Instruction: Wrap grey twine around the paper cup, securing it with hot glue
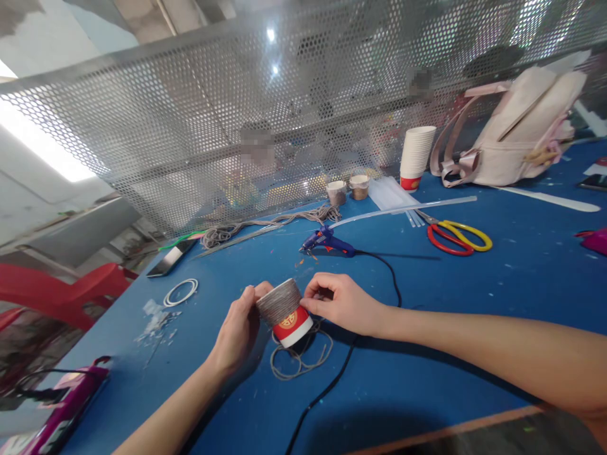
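Observation:
A red and white paper cup (pixel 287 312), its upper part wound with grey cord, is held tilted just above the blue table (pixel 474 303). My left hand (pixel 239 328) grips the cup from the left, thumb on the wound part. My right hand (pixel 339 302) pinches the cord against the cup's right side. Loose grey cord (pixel 301 357) lies in loops on the table under the cup. A blue glue gun (pixel 327 241) lies just beyond my hands, its black cable (pixel 332 379) running past my right wrist toward me.
Red and yellow scissors (pixel 458 237), clear glue sticks (pixel 403 207), a stack of paper cups (pixel 416 157), two wrapped cups (pixel 348 188) and a pale backpack (pixel 516 129) sit farther back. A cord bundle (pixel 246 227), phone (pixel 171 258) and white ring (pixel 180 292) lie left. A perforated metal screen (pixel 190 126) closes the far edge.

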A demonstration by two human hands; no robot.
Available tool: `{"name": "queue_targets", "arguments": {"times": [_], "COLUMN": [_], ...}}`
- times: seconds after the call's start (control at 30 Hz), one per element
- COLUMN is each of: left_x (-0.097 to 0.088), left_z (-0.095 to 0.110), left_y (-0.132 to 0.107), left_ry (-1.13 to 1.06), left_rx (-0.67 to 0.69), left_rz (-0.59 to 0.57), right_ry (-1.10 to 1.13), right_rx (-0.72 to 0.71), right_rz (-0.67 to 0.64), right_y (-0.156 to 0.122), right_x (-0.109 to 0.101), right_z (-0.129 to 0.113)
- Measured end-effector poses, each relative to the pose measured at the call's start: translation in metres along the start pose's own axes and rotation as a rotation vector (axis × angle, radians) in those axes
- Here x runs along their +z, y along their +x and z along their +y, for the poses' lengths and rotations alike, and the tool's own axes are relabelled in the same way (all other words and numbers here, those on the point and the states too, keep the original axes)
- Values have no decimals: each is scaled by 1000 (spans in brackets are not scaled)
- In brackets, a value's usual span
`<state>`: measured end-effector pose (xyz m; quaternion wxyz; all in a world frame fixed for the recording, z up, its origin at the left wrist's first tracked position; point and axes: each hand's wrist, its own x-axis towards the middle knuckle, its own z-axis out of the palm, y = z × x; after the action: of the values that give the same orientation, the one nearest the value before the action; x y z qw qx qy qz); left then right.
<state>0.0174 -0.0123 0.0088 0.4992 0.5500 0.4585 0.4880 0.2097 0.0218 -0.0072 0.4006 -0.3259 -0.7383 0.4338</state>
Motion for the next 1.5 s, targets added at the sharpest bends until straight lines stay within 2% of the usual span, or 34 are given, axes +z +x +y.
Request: {"name": "queue_targets", "arguments": {"times": [0.1,0.23,0.33,0.47,0.57,0.63,0.7,0.8,0.93,1.03,1.17,1.27,1.5], "left_x": [1,1,-4,-16,-19,-16,-13,-12,-13,-7,4,7,1], "left_z": [1,3,-2,-16,-21,-17,-10,-2,-2,-5,-7,-8,-13], "left_y": [0,2,2,1,0,1,3,6,10,11,8,4,2], "left_ry": [-25,-55,3,229,320,272,172,103,245,378,473,497,532], "left_rx": [-21,-4,88,267,354,427,476,384,148,62,-27,-13,-9], "left_rz": [8,75,86,-24,-64,11,151,299,367,328,232,182,170], "right_ry": [65,101,85,15,-30,-42,-37,18,254,427,493,505,491], "right_rx": [85,76,67,56,4,-29,-37,3,95,162,215,234,243], "right_rz": [-31,7,1,-75,-47,6,47,69,64,51,61,61,34], "right_y": [1,2,-1,-8,-9,-8,-6,-3,0,1,1,0,-4], "right_x": [0,-2,0,8,11,10,8,6,6,6,5,5,6], "right_z": [-2,-2,1,5,9,12,14,18,23,26,27,27,26]}}
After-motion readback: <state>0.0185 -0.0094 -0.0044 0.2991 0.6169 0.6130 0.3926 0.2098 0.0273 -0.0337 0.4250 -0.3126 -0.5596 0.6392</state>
